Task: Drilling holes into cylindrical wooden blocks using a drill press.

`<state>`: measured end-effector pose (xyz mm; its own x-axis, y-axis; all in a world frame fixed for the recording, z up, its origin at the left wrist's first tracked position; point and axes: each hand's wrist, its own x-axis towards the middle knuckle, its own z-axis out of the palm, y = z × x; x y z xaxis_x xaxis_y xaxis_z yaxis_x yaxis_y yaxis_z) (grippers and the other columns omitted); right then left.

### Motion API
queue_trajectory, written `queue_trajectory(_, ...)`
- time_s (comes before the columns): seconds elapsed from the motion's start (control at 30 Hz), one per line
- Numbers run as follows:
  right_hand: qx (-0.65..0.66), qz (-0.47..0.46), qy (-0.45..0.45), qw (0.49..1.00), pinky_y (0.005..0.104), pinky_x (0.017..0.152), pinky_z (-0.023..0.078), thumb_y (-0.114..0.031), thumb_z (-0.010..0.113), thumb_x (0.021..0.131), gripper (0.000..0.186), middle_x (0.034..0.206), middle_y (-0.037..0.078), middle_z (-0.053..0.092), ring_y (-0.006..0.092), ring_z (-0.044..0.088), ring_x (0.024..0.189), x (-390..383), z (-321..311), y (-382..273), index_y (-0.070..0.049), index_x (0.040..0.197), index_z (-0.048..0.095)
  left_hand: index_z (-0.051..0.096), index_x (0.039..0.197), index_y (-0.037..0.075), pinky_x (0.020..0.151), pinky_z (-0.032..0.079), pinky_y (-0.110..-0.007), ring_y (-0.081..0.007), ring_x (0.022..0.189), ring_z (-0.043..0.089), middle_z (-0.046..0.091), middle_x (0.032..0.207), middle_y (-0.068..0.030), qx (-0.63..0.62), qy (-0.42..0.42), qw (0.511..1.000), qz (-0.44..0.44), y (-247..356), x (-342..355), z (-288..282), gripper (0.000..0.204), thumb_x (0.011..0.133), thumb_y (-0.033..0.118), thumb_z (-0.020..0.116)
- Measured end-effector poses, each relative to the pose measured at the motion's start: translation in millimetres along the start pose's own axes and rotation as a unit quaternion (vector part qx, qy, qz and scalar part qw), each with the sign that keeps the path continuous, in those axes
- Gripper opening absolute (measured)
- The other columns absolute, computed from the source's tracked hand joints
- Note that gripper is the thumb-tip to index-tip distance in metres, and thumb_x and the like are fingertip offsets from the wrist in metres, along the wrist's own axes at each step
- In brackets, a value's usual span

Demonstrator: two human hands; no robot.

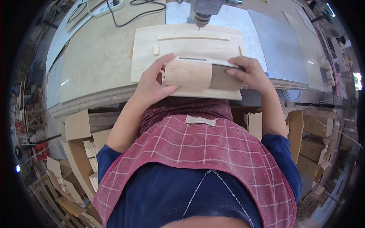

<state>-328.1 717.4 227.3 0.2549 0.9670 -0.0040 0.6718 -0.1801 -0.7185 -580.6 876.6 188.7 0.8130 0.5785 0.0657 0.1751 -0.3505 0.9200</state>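
Observation:
Between my two hands I hold a small pale wooden box point(188, 75) with a narrow slot along its upper edge. Its near face is part bare wood and part dark grey-brown. My left hand point(154, 81) grips the left end, thumb below and fingers above. At the right end, my right hand point(249, 72) has its thumb on the dark part and fingers on the upper edge. The box is over a plywood board point(146, 40) that carries a long wooden strip point(194, 38) and two short blocks. Just beyond the board hangs a drill chuck point(201, 19) with a thin bit.
A worktable point(95, 64) covered in flat sheets spreads to both sides. A power strip point(110, 7) and black cable point(140, 17) lie at the far left. Cardboard boxes point(78, 129) stand below the table on the left, with more cardboard boxes point(313, 146) stacked at the right.

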Motion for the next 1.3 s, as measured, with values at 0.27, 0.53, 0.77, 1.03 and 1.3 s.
queue_trajectory(0.27, 0.149, 0.083, -0.07, 0.983, 0.0253, 0.063, 0.044, -0.009, 0.07, 0.072, 0.025, 0.078, 0.009, 0.061, 0.0123, 0.055, 0.07, -50, 21, -25, 0.004, 0.093, 0.062, 0.046, 0.124, 0.01, 0.056, 0.04, -0.018, -0.0038, 0.066, 0.047, 0.05, 0.084, 0.0008, -0.095, -0.04, 0.992, -0.068, 21, -61, -9, 0.072, 0.058, -0.001, 0.074)
queue_trajectory(0.53, 0.121, 0.102, -0.063, 0.985, 0.0248, 0.064, 0.043, -0.008, 0.07, 0.07, 0.027, 0.079, 0.007, 0.059, 0.0125, 0.054, 0.071, -75, 3, -27, 0.003, 0.093, 0.062, 0.046, 0.122, 0.008, 0.072, 0.048, -0.022, -0.0109, 0.088, 0.055, 0.054, 0.101, -0.0047, 0.008, 0.011, 1.0, 0.014, 33, -80, -36, 0.071, 0.057, 0.002, 0.075)
queue_trajectory(0.77, -0.011, 0.085, -0.015, 0.996, 0.0258, 0.068, 0.043, -0.001, 0.07, 0.065, 0.029, 0.082, 0.007, 0.057, 0.0159, 0.054, 0.078, -107, -38, -5, 0.002, 0.092, 0.061, 0.046, 0.118, 0.001, 0.065, 0.051, -0.025, -0.0173, 0.085, 0.058, 0.057, 0.1, -0.0098, -0.245, 0.216, 0.907, -0.266, 4, -93, -89, 0.061, 0.065, 0.014, 0.072)
queue_trajectory(1.03, 0.016, -0.011, 0.077, 0.997, 0.025, 0.072, 0.044, 0.002, 0.07, 0.063, 0.03, 0.089, 0.006, 0.057, 0.0174, 0.056, 0.082, -76, 2, -20, -0.003, 0.092, 0.062, 0.05, 0.117, 0.0, 0.078, 0.047, -0.029, -0.0159, 0.092, 0.057, 0.058, 0.103, -0.0088, -0.296, 0.05, 0.898, -0.323, 11, -65, -38, 0.055, 0.068, 0.016, 0.068)
queue_trajectory(1.3, 0.118, 0.005, 0.092, 0.989, 0.0227, 0.072, 0.043, 0.002, 0.07, 0.066, 0.029, 0.09, 0.003, 0.056, 0.0128, 0.054, 0.083, -82, 19, -10, -0.003, 0.094, 0.063, 0.053, 0.11, -0.005, 0.058, 0.049, -0.022, -0.013, 0.077, 0.059, 0.058, 0.096, -0.0102, -0.302, 0.035, 0.892, -0.334, 18, -55, -32, 0.051, 0.069, 0.018, 0.073)
